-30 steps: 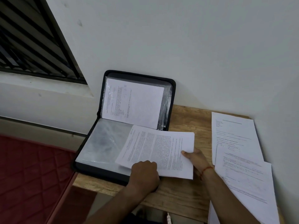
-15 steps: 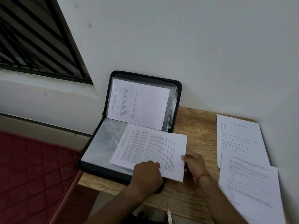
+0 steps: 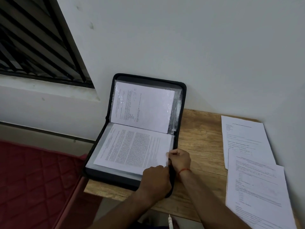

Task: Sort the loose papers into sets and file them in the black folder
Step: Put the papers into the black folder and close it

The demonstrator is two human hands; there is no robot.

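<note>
**Head view.** The black folder [image 3: 112, 176] lies open at the left end of the wooden desk [image 3: 201, 139], its upper half propped upright against the wall. A filed sheet [image 3: 145, 108] sits in the clear sleeve of that upright half. A densely printed sheet [image 3: 135, 149] lies flat on the lower half.

The right hand [image 3: 179, 160] rests at the folder's right edge. Its fingers [image 3: 173, 152] are curled and pressed together, pinching the right margin of the printed sheet. A red thread [image 3: 184, 170] circles its wrist.

The left hand [image 3: 155, 180] covers the sheet's near right corner with its back turned to the camera. Its fingers fold underneath, so whether they pinch paper or sleeve cannot be told.

Two loose papers [image 3: 244, 139] [image 3: 257, 195] lie overlapping at the desk's right end, well apart from the folder, and the nearer one is cut off by the frame. All the print is too small to read. The folder's near right corner is hidden behind the left hand.
</note>
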